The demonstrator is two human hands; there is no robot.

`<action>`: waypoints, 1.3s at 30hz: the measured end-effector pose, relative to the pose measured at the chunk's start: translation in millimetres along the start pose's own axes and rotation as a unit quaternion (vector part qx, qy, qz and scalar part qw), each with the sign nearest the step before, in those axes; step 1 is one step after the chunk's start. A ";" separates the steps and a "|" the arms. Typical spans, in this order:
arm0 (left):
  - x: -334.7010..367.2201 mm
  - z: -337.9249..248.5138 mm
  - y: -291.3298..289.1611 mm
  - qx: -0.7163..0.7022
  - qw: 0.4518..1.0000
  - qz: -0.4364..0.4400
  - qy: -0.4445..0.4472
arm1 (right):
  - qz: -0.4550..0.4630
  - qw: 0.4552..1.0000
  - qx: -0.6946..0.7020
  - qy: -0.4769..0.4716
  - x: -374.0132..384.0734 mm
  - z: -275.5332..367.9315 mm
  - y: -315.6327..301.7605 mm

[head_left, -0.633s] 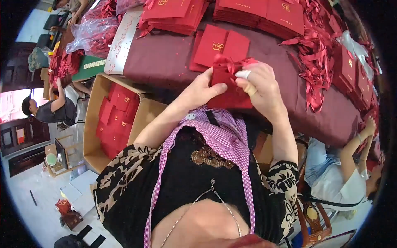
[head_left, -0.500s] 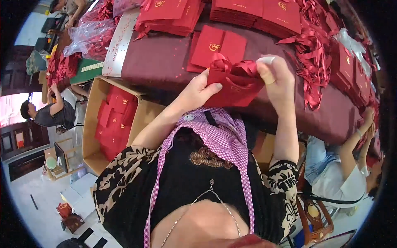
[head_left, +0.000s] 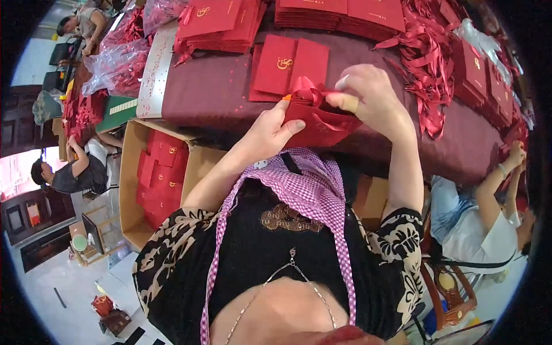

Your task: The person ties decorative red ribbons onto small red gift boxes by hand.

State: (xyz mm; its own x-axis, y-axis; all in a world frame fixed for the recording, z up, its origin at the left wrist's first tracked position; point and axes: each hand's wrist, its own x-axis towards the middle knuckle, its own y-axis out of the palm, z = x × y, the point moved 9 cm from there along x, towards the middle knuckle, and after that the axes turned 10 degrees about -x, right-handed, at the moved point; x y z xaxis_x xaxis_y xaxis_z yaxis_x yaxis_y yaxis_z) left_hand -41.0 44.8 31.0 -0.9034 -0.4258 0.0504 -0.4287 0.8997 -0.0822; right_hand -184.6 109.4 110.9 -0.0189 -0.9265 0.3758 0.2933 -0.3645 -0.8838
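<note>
A small red paper gift bag (head_left: 323, 127) is tilted up over the near edge of the table. My left hand (head_left: 275, 129) is closed on its left side, with the thumb on the front face. A shiny red ribbon (head_left: 306, 87) loops out of the bag's top. My right hand (head_left: 376, 100) is at the bag's upper right, fingers curled together and pinching the ribbon; yellowish tape wraps one digit and a white covering another. Beyond the bag lie flat red bags (head_left: 305, 63) with gold lettering.
Stacked red bags (head_left: 221, 23) line the far side of the maroon tablecloth (head_left: 201, 86). Loose red ribbons (head_left: 422, 75) lie at the right. A cardboard box (head_left: 130, 190) holding red bags stands at the left. Co-workers sit at left and right; one person's hands (head_left: 514, 158) are at the table's right edge.
My right hand has moved slightly left and its fingers have curled in closer to the ribbon at the bag's top. My left hand keeps its hold. The whole view has shifted slightly.
</note>
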 end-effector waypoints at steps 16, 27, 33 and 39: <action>12.0 -2.7 3.3 -0.248 0.966 -0.001 -0.079 | -0.206 0.945 0.076 0.242 -36.4 -75.7 11.5; 6.3 -8.6 -20.2 -0.406 0.904 -0.115 -0.072 | -0.135 0.963 0.057 0.226 -34.6 -53.8 -4.3; -1.1 -21.7 -39.5 -0.485 0.862 -0.148 -0.012 | 0.117 0.985 -0.083 -0.096 -9.8 104.0 5.1; -15.5 -38.8 -96.1 -0.512 0.814 -0.273 0.007 | -0.023 0.955 -0.235 -0.177 35.3 113.1 -14.7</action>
State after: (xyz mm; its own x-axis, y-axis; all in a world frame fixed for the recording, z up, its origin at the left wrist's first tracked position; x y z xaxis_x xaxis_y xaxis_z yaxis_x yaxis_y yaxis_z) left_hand 14.6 -31.4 76.8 -0.5778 -0.7943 -0.1877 -0.5265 0.1870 0.8294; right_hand -81.4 92.6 168.6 0.3275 -0.8495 0.4135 -0.1643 -0.4822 -0.8605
